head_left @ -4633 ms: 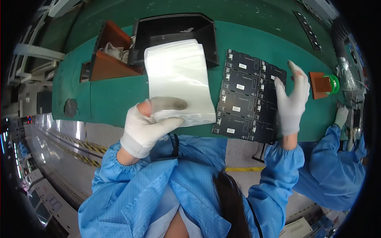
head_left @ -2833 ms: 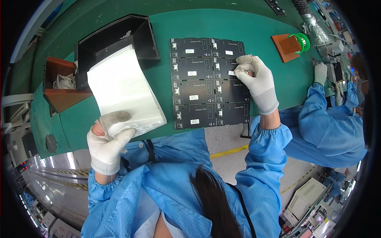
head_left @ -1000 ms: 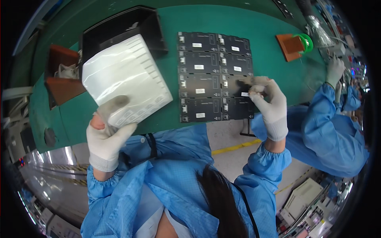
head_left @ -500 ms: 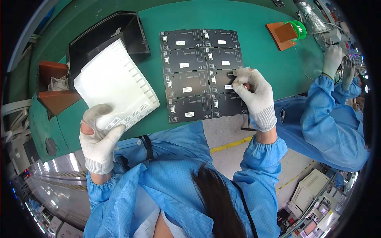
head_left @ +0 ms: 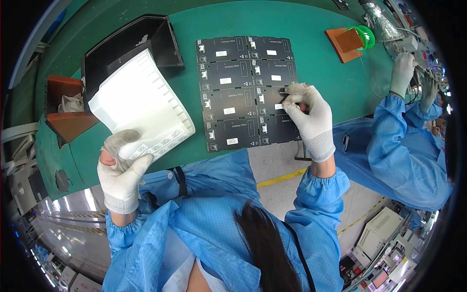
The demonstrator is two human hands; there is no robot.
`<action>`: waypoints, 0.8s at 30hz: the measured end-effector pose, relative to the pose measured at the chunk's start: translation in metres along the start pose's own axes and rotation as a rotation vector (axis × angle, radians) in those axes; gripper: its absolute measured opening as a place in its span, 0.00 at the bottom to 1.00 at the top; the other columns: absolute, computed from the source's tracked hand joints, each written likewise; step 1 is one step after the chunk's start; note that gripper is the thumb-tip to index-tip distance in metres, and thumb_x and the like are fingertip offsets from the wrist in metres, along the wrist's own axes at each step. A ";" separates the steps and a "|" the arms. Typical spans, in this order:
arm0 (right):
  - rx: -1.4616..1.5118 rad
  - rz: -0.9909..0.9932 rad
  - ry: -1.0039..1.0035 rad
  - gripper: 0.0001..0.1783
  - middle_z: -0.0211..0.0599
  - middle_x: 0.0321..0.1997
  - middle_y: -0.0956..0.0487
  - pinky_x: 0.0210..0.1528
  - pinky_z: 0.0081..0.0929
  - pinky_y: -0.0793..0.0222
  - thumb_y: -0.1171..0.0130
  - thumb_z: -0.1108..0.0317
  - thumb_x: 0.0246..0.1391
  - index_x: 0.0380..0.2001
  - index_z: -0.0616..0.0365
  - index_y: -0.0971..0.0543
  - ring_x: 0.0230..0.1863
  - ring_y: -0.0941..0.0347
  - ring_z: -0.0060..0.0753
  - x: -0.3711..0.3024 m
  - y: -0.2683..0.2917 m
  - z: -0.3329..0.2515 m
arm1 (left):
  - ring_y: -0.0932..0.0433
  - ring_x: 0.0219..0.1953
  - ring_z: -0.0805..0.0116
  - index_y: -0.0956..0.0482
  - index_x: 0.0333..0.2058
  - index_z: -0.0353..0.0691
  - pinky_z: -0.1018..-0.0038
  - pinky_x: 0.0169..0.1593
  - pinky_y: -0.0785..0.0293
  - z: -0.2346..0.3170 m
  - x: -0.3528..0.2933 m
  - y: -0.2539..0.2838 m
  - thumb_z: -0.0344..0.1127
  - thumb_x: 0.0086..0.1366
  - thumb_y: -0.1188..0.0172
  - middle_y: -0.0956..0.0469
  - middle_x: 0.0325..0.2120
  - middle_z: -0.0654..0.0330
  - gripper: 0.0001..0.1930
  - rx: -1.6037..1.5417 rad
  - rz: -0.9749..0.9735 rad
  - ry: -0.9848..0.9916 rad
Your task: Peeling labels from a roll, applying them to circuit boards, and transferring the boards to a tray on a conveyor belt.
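My left hand [head_left: 119, 170] pinches the lower corner of a white label sheet [head_left: 141, 97] between thumb and fingers. The sheet is raised and curls slightly, with small printed labels along its lower edge. Right of it, a panel of black circuit boards [head_left: 228, 97] lies flat in two columns. White labels sit on several boards. My right hand [head_left: 311, 114] is over the right column, third row, its fingers closed around a small dark tool [head_left: 283, 91] that looks like tweezers. The fingertips touch or hover beside that board's white label [head_left: 278, 106]; which, I cannot tell.
A black bin [head_left: 170, 44] stands at the back left, partly behind the sheet. Left of it is a brown open box [head_left: 63, 87] with crumpled white material. On the green table [head_left: 321, 82], a green spool [head_left: 367, 37] rests at a brown block. A co-worker's gloved hand [head_left: 404, 73] works at the right.
My right hand has shifted very slightly left. The label sheet has tilted a little in my left hand. The co-worker's hand has moved slightly up and left.
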State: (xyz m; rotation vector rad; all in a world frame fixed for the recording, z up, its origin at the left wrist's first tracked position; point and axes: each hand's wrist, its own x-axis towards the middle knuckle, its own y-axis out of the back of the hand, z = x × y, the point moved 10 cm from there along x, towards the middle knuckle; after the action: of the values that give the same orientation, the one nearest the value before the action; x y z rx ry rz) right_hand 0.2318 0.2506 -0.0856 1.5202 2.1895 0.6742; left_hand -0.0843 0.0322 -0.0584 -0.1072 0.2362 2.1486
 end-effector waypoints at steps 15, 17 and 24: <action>-0.184 0.111 0.188 0.10 0.25 0.27 0.23 0.36 0.21 0.35 0.37 0.75 0.48 0.36 0.59 0.22 0.27 0.36 0.20 -0.007 0.000 -0.014 | 0.22 0.46 0.68 0.30 0.52 0.34 0.81 0.39 0.23 0.005 0.002 0.004 0.19 0.49 0.32 0.25 0.46 0.55 0.29 -0.021 0.047 -0.036; -0.289 0.149 0.304 0.11 0.27 0.29 0.22 0.39 0.25 0.34 0.38 0.75 0.48 0.37 0.58 0.23 0.29 0.33 0.25 -0.013 -0.003 -0.032 | 0.21 0.44 0.69 0.30 0.52 0.34 0.84 0.33 0.23 0.002 -0.001 0.010 0.20 0.50 0.32 0.25 0.47 0.55 0.29 -0.002 0.064 -0.026; -0.551 0.267 0.390 0.28 0.49 0.52 0.29 0.57 0.42 0.39 0.37 0.72 0.47 0.54 0.60 0.28 0.54 0.33 0.51 -0.028 0.001 -0.054 | 0.20 0.44 0.67 0.26 0.52 0.29 0.76 0.46 0.22 0.004 0.006 -0.003 0.19 0.54 0.35 0.21 0.46 0.53 0.24 -0.107 -0.090 0.045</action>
State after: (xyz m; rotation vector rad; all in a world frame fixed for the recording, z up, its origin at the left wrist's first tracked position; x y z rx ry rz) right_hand 0.2118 0.2158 -0.0404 1.4687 1.8176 1.6228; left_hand -0.0849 0.0394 -0.0559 -0.2240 0.1402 2.0709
